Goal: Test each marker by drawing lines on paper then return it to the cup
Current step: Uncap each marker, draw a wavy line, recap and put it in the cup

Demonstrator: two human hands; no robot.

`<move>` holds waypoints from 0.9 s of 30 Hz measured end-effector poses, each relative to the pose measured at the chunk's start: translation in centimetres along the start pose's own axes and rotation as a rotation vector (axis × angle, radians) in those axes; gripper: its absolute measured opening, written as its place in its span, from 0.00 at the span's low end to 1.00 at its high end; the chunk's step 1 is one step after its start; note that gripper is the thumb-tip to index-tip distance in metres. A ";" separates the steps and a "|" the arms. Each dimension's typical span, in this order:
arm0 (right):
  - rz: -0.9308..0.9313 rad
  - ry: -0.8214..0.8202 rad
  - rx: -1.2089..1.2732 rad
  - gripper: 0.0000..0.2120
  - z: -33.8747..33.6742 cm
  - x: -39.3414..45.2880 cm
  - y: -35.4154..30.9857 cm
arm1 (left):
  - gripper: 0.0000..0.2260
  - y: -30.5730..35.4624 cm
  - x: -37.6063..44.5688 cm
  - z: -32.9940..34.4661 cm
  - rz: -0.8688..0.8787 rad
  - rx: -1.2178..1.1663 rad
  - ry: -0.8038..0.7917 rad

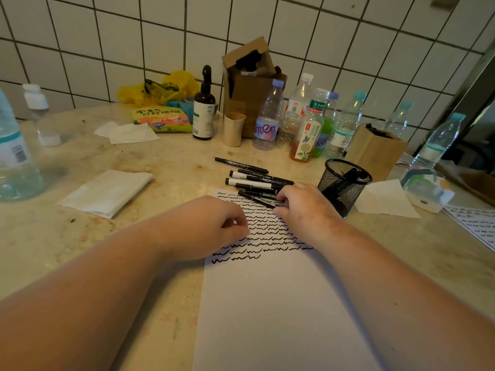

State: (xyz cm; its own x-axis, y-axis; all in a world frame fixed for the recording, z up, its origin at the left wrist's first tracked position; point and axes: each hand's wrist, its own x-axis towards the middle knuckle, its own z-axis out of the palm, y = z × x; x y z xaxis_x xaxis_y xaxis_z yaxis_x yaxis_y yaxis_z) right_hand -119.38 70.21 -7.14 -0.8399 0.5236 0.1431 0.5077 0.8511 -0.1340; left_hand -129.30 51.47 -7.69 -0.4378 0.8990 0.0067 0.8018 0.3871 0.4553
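Right hand (302, 207) fingers pinched the nearest marker (257, 198); left hand (214, 226), loosely curled and holding nothing, should have steadied the paper (270, 303).

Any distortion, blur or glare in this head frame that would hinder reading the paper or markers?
Head view: wide-angle bending curves the wall tiles and table edge; warm, dim light, no strong glare; the wavy lines on the paper read clearly; the markers are sharp enough to count roughly, their print unreadable; the bottle at the left edge is soft and stretched.
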 end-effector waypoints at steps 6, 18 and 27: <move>0.098 -0.084 0.081 0.04 -1.7 -1.7 -0.6 | 0.08 -0.1 -0.2 0.0 0.005 -0.016 0.011; 0.006 -0.108 1.438 0.08 -1.1 -7.2 -1.6 | 0.08 1.4 -0.4 -0.2 0.089 -0.194 0.141; -0.020 0.099 1.553 0.11 -0.6 -6.5 0.8 | 0.12 0.4 -1.2 -2.0 0.090 -0.337 -0.207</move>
State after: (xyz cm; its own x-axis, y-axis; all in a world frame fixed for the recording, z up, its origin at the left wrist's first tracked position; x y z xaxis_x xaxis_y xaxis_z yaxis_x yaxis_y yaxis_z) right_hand -113.40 67.49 -7.59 -0.7967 0.5665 0.2106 -0.2455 0.0151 -0.9693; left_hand -129.30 50.09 -5.72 -0.2530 0.9618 -0.1045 0.6402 0.2474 0.7273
